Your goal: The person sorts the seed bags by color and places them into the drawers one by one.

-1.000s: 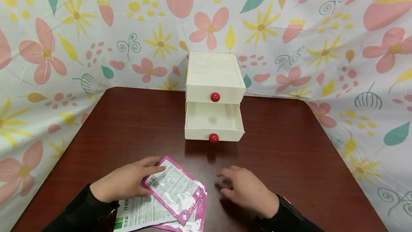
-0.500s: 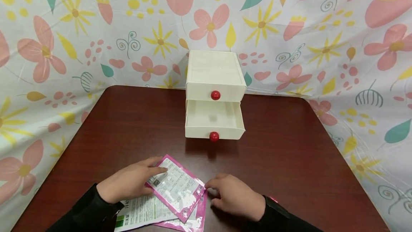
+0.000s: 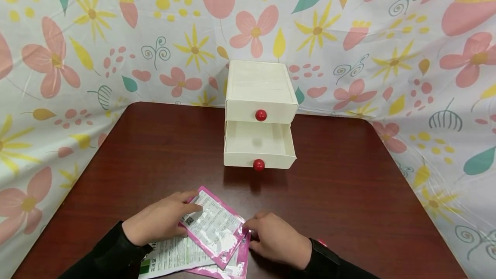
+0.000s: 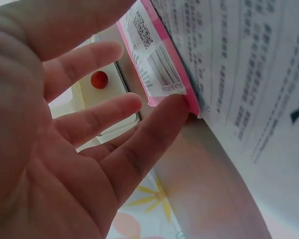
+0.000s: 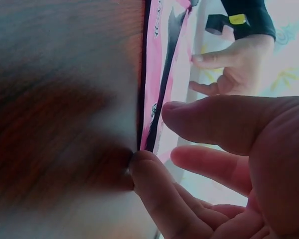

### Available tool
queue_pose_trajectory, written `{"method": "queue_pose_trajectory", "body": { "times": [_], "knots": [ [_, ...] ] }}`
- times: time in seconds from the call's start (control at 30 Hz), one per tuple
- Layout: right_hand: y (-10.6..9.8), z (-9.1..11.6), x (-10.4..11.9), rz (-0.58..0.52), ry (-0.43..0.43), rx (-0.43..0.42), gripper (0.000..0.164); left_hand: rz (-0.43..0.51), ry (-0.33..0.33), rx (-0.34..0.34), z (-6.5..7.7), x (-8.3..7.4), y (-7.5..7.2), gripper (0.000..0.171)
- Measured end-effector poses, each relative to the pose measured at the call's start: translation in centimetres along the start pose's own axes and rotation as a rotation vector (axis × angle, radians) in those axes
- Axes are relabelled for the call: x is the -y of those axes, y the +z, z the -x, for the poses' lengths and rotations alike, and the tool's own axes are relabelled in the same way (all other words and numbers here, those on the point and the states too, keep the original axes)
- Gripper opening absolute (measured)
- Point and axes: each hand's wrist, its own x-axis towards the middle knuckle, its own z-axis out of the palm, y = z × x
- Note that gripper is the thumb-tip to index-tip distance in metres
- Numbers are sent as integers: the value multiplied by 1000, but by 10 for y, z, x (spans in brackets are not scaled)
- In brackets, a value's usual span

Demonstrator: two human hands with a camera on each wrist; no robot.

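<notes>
A pink-edged sachet (image 3: 213,227) with a printed white label and barcode lies on top of a small pile. Beneath it, mostly covered, are a second pink-edged sachet (image 3: 242,258) and a larger white packet (image 3: 174,255) with a green corner. My left hand (image 3: 160,218) rests at the top sachet's left side, fingers spread and fairly straight. In the left wrist view a fingertip (image 4: 177,102) meets its barcode corner. My right hand (image 3: 277,238) is at the pile's right corner. The right wrist view shows its thumb (image 5: 182,117) and fingertips apart around the sachets' edges.
A cream two-drawer box (image 3: 259,85) stands at the back of the dark wooden table (image 3: 341,175). Its lower drawer (image 3: 259,141), with a red knob (image 3: 258,165), is pulled out. A flowered cloth (image 3: 155,25) hangs behind and on both sides.
My right hand has moved left from the bare table to the sachets' right corner. My left hand has shifted slightly right along the top sachet.
</notes>
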Motion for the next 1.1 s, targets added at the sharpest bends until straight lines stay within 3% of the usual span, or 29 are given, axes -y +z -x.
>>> {"method": "queue_pose_trajectory", "body": {
  "times": [0.63,0.87,1.1],
  "knots": [
    [-2,-11,3,44,116,33,31,-78,8,-15,-10,-7,0,45],
    [-6,-2,1,81,153,-29,42,-11,-60,-52,-1,1,-9,56],
    [-5,0,7,53,179,1,31,-22,-103,-32,0,3,-7,61]
  ]
}}
